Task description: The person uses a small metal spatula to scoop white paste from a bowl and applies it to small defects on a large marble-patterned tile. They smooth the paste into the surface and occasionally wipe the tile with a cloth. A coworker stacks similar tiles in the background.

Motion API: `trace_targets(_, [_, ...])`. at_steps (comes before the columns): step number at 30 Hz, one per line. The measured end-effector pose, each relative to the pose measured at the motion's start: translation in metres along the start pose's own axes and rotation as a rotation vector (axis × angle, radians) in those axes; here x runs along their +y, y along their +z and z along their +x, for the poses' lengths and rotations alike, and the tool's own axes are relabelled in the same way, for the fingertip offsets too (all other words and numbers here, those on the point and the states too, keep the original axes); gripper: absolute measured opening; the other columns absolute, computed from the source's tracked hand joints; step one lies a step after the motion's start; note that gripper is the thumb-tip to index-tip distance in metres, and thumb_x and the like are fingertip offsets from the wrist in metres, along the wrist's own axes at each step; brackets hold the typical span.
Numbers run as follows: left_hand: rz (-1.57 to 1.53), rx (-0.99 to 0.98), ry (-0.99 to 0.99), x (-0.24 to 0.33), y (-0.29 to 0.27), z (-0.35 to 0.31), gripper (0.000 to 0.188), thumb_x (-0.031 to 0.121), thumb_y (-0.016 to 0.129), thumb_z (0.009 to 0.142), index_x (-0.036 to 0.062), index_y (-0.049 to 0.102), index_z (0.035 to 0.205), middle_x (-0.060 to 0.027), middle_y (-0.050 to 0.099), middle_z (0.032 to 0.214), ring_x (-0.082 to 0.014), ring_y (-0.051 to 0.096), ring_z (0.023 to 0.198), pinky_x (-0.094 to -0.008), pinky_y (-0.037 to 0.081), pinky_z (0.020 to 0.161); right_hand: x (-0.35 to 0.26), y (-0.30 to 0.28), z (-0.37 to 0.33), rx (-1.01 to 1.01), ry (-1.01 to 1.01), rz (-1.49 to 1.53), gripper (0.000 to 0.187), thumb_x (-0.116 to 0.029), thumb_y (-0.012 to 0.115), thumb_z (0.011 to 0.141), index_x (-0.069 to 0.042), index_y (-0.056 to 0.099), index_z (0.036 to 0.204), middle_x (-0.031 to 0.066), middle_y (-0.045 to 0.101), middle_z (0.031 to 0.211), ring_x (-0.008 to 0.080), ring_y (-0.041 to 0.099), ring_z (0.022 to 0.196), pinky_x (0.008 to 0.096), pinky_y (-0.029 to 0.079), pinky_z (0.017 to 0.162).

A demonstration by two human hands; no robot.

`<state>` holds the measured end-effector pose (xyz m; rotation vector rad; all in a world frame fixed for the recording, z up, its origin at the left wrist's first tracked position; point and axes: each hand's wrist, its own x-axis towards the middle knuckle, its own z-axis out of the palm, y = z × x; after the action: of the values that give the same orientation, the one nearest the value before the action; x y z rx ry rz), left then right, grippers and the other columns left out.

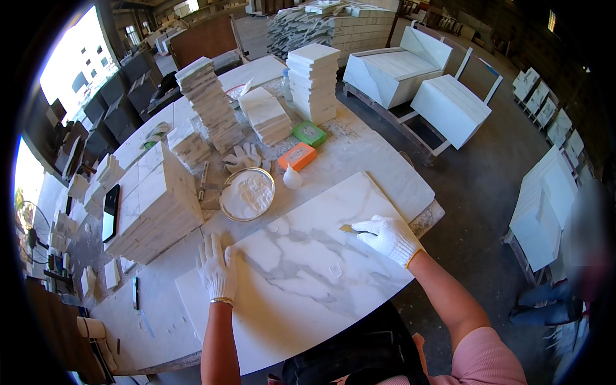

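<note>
A white marble slab [301, 256] with grey veins lies in front of me on the table. My left hand [217, 268], in a white knit glove, rests flat on the slab's left part with its fingers stretched out. Over the right part, my gloved right hand [388, 239] is closed on a small scraper [347, 228]; its brownish blade points left, close to the surface. A U-shaped whitish mark [336, 270] shows on the slab. Just beyond the slab stand a round metal dish [247, 194] of white paste and a small white squeeze bottle [292, 178].
An orange box [297, 156], a green box [310, 134] and loose gloves [243, 158] lie beyond the dish. Stacked tiles [157, 199] with a phone [111, 213] stand left. A tall tile stack [313, 83] rises behind. Crated slabs [450, 109] stand right; a blurred person [552, 301] is at far right.
</note>
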<state>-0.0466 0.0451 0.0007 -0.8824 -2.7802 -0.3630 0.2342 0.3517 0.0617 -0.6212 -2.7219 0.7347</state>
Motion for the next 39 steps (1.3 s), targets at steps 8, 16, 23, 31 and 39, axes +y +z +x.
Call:
trace_targets(8, [0.007,0.004,-0.005,-0.002,0.002,-0.001,0.058,0.041,0.05,0.1,0.0074,0.045,0.147,-0.0196,0.044,0.152,-0.0408,0.039,0.14,-0.0509,0.03,0.115,-0.009,-0.014,-0.006,-0.074,0.053,-0.087,0.026,-0.027,0.064,0.088,-0.017,0.076,0.109,0.0149,0.068,0.093,0.0338,0.066,0.086,0.043,0.053,0.079])
trace_targets(16, [-0.01,0.033,0.047,-0.006,0.006,0.003,0.059,0.04,0.052,0.098,0.0069,0.046,0.147,-0.0195,0.045,0.151,-0.0396,0.039,0.141,-0.0498,0.029,0.116,0.003,-0.019,-0.012,0.076,0.053,0.106,0.023,-0.019,0.069,0.087,-0.012,0.075,0.108,0.0124,0.071,0.094,0.0284,0.067,0.084,0.0378,0.054,0.078])
trace_targets(23, [-0.065,0.004,0.049,-0.002,0.001,0.003,0.058,0.038,0.05,0.099,0.005,0.045,0.147,-0.0194,0.045,0.151,-0.0392,0.038,0.141,-0.0487,0.028,0.116,0.041,-0.035,-0.038,0.197,0.353,0.696,0.032,-0.013,0.069,0.092,-0.001,0.069,0.12,0.0008,0.07,0.092,0.0076,0.06,0.069,0.0222,0.048,0.061])
trace_targets(31, [-0.033,-0.035,0.039,0.005,-0.004,0.0,0.058,0.039,0.045,0.103,0.002,0.043,0.148,-0.0219,0.044,0.151,-0.0441,0.041,0.137,-0.0508,0.03,0.115,0.059,-0.053,-0.089,0.386,0.644,0.968,0.036,-0.013,0.069,0.091,-0.001,0.067,0.125,0.0003,0.065,0.079,0.0041,0.055,0.059,0.0192,0.04,0.051])
trace_targets(39, [-0.054,-0.017,0.048,-0.001,0.006,0.001,0.059,0.039,0.045,0.103,0.002,0.042,0.149,-0.0233,0.043,0.152,-0.045,0.04,0.138,-0.0511,0.03,0.115,0.066,-0.056,-0.114,0.495,0.629,1.041,0.034,-0.012,0.071,0.09,-0.002,0.067,0.122,-0.0006,0.063,0.077,0.0047,0.055,0.059,0.0204,0.042,0.052])
